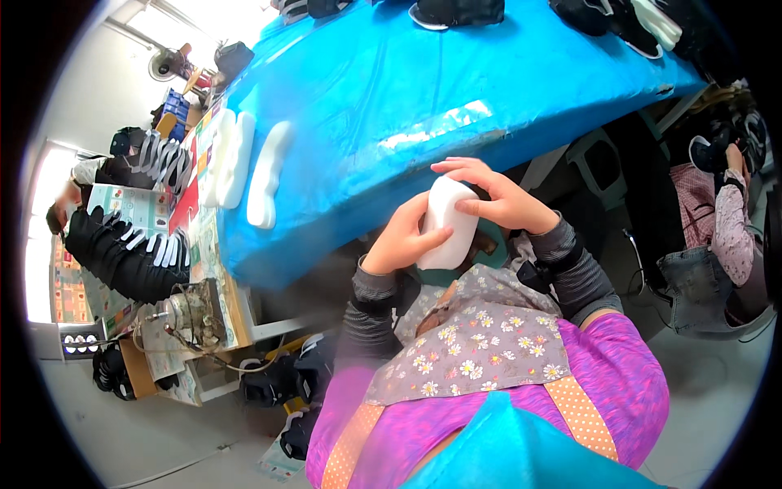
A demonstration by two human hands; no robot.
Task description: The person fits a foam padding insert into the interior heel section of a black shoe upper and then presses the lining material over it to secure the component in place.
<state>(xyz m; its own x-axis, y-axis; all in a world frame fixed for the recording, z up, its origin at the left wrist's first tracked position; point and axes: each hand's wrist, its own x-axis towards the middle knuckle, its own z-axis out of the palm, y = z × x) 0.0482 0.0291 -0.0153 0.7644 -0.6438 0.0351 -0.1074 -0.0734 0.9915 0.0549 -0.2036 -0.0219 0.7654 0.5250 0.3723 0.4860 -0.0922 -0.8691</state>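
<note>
Between my two hands, in front of the blue table's near edge, is a white shoe sole point(447, 222), seen foreshortened and tilted up. My left hand point(407, 235) grips its left side, thumb across the face. From the right, my right hand point(505, 198) holds its upper part, thumb on the face and fingers bent over the top end. Both hands are closed on it. On the table's left end lie more white soles: one by itself point(268, 175) and others side by side point(235, 160).
A blue-covered table point(350, 106) spans the space ahead, with black shoes point(460, 12) along its far side. At left, rows of black shoe parts point(122, 257) lie near a machine point(191, 314). A co-worker's sleeve point(731, 232) shows at right, a hand holding a dark shoe.
</note>
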